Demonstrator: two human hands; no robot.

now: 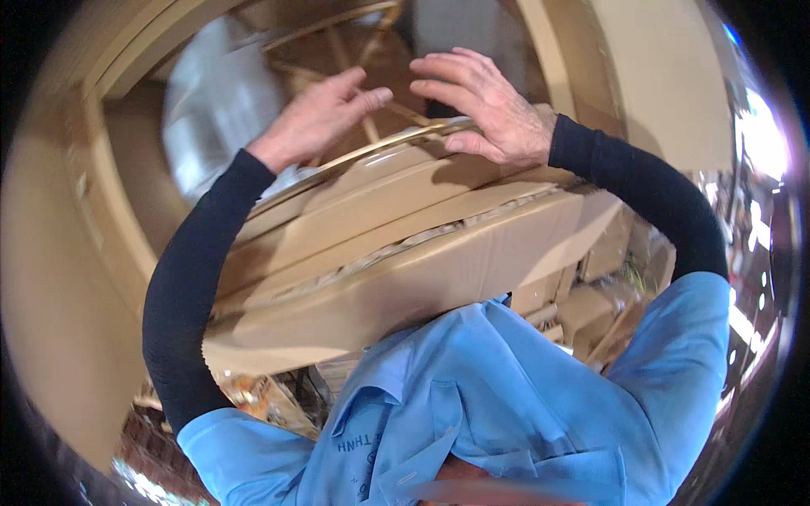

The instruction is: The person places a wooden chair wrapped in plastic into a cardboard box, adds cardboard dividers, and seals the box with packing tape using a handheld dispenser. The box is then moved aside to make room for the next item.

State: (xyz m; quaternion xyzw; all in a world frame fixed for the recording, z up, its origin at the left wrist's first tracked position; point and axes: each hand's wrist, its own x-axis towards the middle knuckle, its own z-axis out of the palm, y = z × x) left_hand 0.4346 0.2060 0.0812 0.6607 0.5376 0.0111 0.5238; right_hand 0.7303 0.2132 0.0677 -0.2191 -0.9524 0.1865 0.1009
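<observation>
A large cardboard box (pixel 413 295) stands open in front of me, its near flap folded down toward my body. Inside lies a frame of thin gold-coloured rods (pixel 340 49), with one long rod running along the box's near side. White wrapping (pixel 221 105), blurred, fills the left part of the box. Over the near side hovers my left hand (pixel 319 118), thumb and fingers apart and holding nothing. My right hand (pixel 491 105) is open too, fingers stretched toward the left; its thumb is close to the near rod, and I cannot tell whether they touch.
Tall cardboard walls (pixel 51 219) rise at the left, and another flap (pixel 666 76) spreads at the right. Behind the near flap, by my body, are more cardboard pieces (pixel 586 316) and crumpled clear plastic. A bright, cluttered area lies beyond at the far right.
</observation>
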